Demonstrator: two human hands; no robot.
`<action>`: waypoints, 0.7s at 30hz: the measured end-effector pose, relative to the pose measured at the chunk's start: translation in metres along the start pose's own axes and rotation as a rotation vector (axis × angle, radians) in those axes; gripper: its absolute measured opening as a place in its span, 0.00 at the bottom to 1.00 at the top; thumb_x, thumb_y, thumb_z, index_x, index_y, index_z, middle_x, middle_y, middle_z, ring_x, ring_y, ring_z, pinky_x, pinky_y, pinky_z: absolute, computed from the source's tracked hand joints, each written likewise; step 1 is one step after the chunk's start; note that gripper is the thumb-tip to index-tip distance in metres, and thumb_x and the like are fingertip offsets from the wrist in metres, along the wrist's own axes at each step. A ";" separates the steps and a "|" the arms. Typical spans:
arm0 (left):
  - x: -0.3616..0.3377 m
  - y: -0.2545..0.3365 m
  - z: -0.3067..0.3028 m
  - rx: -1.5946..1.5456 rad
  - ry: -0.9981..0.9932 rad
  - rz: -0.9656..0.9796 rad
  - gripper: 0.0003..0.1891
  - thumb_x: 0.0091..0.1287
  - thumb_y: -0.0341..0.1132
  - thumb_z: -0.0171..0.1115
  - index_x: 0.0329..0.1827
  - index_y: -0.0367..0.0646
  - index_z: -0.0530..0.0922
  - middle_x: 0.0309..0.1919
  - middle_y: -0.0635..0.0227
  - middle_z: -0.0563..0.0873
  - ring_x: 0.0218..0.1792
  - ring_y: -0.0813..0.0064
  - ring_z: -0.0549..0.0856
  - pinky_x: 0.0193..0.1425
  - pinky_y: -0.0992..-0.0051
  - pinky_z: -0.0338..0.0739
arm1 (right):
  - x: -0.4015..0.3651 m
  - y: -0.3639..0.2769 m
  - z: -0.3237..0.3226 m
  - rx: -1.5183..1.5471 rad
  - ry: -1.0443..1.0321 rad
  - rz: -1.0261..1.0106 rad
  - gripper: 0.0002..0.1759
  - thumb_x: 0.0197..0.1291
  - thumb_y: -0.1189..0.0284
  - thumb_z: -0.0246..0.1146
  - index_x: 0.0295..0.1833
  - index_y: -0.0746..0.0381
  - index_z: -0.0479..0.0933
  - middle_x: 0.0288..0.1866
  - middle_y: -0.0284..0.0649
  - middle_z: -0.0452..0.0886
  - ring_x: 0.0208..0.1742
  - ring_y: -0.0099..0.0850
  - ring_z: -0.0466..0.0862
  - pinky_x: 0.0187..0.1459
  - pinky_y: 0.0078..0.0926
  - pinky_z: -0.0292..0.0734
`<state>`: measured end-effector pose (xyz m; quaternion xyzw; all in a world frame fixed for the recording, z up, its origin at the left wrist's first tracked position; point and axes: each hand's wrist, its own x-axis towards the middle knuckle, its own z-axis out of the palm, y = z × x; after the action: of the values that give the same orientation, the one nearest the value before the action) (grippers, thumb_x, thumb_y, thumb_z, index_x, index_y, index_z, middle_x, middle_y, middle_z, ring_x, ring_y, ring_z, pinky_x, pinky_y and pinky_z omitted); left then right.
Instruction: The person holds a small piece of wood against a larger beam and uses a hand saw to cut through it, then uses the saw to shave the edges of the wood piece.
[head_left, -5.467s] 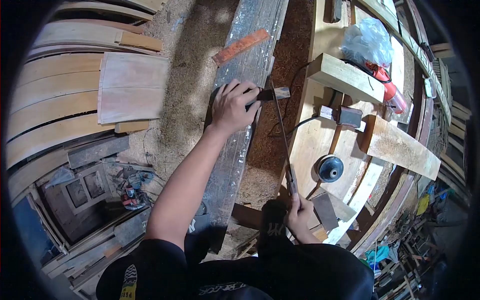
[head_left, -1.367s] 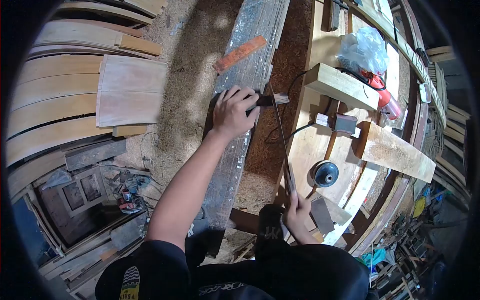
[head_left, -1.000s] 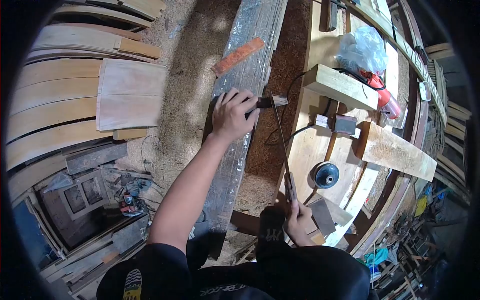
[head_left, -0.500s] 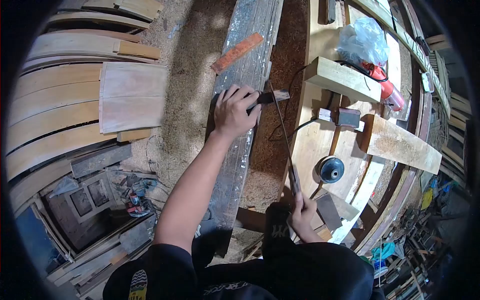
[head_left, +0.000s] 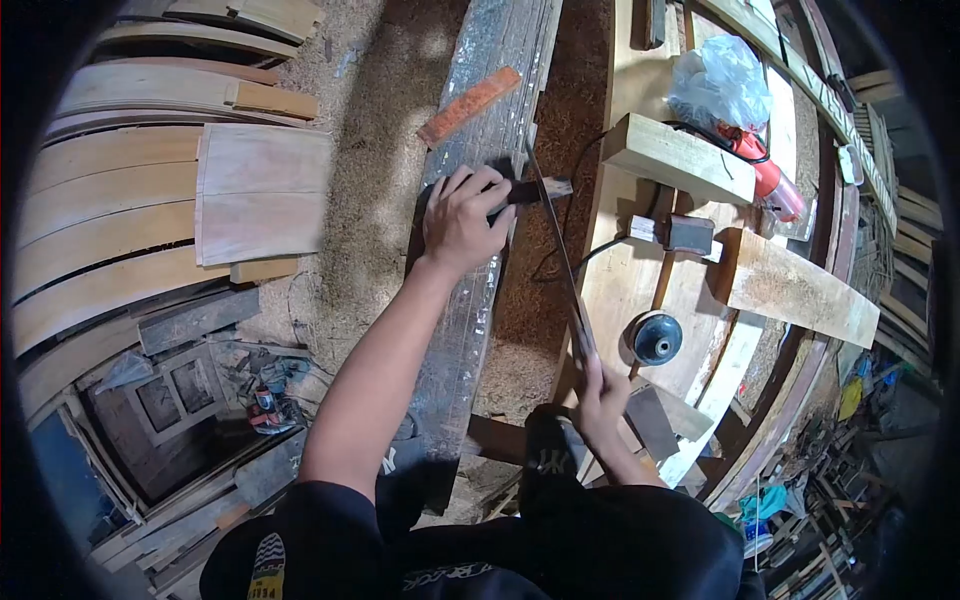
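My left hand [head_left: 462, 218] presses down on a dark piece of wood [head_left: 524, 192], its fingers bent over it on the weathered plank [head_left: 450, 345]. The pale end of the piece juts past the plank's right edge. In my right hand [head_left: 600, 395] is a handsaw [head_left: 562, 250], gripped by the handle and seen nearly edge-on. Its thin blade points away from me and crosses the dark piece close to the pale end, to the right of my left fingers. Farther up the plank lies a reddish-orange wood strip [head_left: 470, 107].
On the bench at right are a squared timber block [head_left: 680, 160], a red power tool [head_left: 768, 175], a plastic bag [head_left: 722, 80], a black round pad [head_left: 657, 338] and a tapered board [head_left: 800, 290]. Curved boards [head_left: 110, 220] are stacked at left. Sawdust covers the floor.
My right hand and the handsaw have moved forward, away from my body. My left hand stays on the dark piece of wood. The whole view has shifted slightly.
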<state>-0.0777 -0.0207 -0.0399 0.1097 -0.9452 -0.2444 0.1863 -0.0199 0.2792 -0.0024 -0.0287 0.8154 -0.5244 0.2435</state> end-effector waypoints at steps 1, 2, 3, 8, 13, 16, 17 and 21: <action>0.000 0.000 -0.001 -0.008 -0.017 -0.010 0.10 0.56 0.33 0.75 0.41 0.44 0.87 0.43 0.73 0.85 0.49 0.65 0.83 0.53 0.60 0.77 | 0.019 -0.014 0.011 0.006 -0.007 -0.002 0.28 0.82 0.61 0.54 0.27 0.69 0.73 0.19 0.25 0.64 0.23 0.15 0.63 0.24 0.25 0.53; 0.001 0.000 -0.001 -0.005 -0.016 -0.010 0.10 0.56 0.33 0.75 0.41 0.44 0.87 0.43 0.73 0.85 0.49 0.65 0.83 0.53 0.60 0.77 | 0.037 -0.010 0.024 0.069 -0.024 -0.019 0.28 0.82 0.61 0.54 0.27 0.69 0.72 0.20 0.25 0.63 0.23 0.16 0.62 0.24 0.26 0.53; 0.000 -0.001 0.000 0.012 -0.012 -0.014 0.10 0.55 0.33 0.75 0.40 0.44 0.87 0.43 0.73 0.85 0.49 0.65 0.83 0.53 0.60 0.77 | 0.051 -0.021 0.030 0.082 -0.024 -0.034 0.26 0.80 0.64 0.56 0.27 0.69 0.71 0.20 0.27 0.61 0.24 0.17 0.61 0.24 0.28 0.53; 0.001 0.000 0.000 -0.009 -0.008 -0.009 0.11 0.56 0.34 0.74 0.41 0.44 0.88 0.43 0.73 0.85 0.49 0.64 0.83 0.52 0.58 0.77 | -0.002 -0.009 -0.001 0.017 -0.035 -0.058 0.24 0.79 0.68 0.55 0.27 0.70 0.72 0.18 0.30 0.64 0.22 0.18 0.65 0.23 0.27 0.59; -0.001 -0.001 0.001 -0.002 0.007 0.011 0.12 0.55 0.33 0.74 0.43 0.45 0.87 0.44 0.73 0.85 0.49 0.63 0.83 0.52 0.58 0.77 | -0.008 0.005 -0.008 -0.016 -0.033 -0.065 0.27 0.81 0.63 0.53 0.27 0.69 0.73 0.18 0.27 0.66 0.21 0.17 0.65 0.23 0.26 0.56; -0.001 -0.001 0.000 0.001 -0.019 -0.014 0.12 0.55 0.33 0.74 0.42 0.45 0.87 0.44 0.73 0.84 0.49 0.63 0.83 0.53 0.58 0.77 | 0.051 -0.025 0.025 0.094 -0.037 -0.024 0.24 0.79 0.66 0.57 0.29 0.72 0.73 0.19 0.33 0.57 0.22 0.19 0.61 0.23 0.32 0.53; 0.000 -0.002 0.002 0.011 -0.026 -0.047 0.11 0.55 0.33 0.74 0.42 0.45 0.87 0.44 0.73 0.84 0.49 0.63 0.83 0.53 0.58 0.77 | 0.046 -0.022 0.023 0.095 -0.035 -0.013 0.24 0.79 0.66 0.57 0.29 0.72 0.73 0.19 0.33 0.57 0.22 0.19 0.61 0.23 0.32 0.53; 0.001 0.000 0.000 -0.003 -0.005 -0.009 0.11 0.55 0.34 0.75 0.41 0.45 0.88 0.44 0.73 0.84 0.48 0.64 0.83 0.52 0.59 0.77 | -0.001 0.012 -0.003 -0.001 -0.054 -0.024 0.23 0.79 0.67 0.55 0.29 0.71 0.72 0.19 0.32 0.59 0.22 0.18 0.62 0.23 0.31 0.55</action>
<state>-0.0790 -0.0209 -0.0393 0.1128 -0.9449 -0.2468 0.1828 -0.0183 0.2874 -0.0113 -0.0529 0.8083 -0.5260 0.2591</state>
